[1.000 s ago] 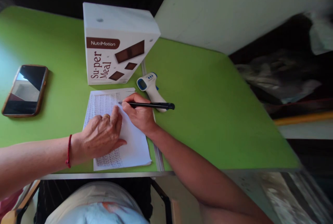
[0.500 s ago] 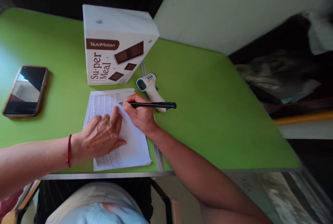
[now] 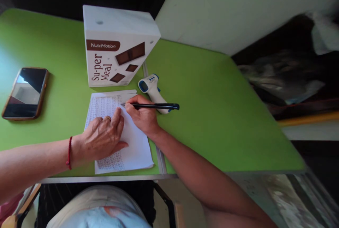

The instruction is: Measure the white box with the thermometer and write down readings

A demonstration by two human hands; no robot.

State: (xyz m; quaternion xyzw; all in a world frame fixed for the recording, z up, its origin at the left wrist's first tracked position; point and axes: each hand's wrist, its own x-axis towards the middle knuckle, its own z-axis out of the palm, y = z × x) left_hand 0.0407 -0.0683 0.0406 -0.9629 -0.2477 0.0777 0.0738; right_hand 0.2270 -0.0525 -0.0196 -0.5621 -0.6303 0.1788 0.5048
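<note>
My right hand [image 3: 143,115] grips a black pen [image 3: 159,106], its tip on the sheet of paper [image 3: 136,150]. The pen slants nearly level, its back end pointing right. Small handwriting covers the left part of the sheet; the right part is blank. My left hand [image 3: 104,136] lies flat on the writing with the thumb apart, a ring on one finger and a red cord at the wrist. It hides some of the lines. More written paper shows under the sheet's left edge. Just beyond my right hand lies a white and blue infrared thermometer [image 3: 152,88], partly behind the pen.
A white NutriMotion box [image 3: 119,55] stands upright behind the papers. At the left a phone [image 3: 25,94] in a brown case lies on the green table [image 3: 212,115]. A wall [image 3: 212,9] borders the back right; a dark shelf with plastic bags is beyond the table's right edge.
Both hands and the pen stay almost in place. The whole view has shifted very slightly.
</note>
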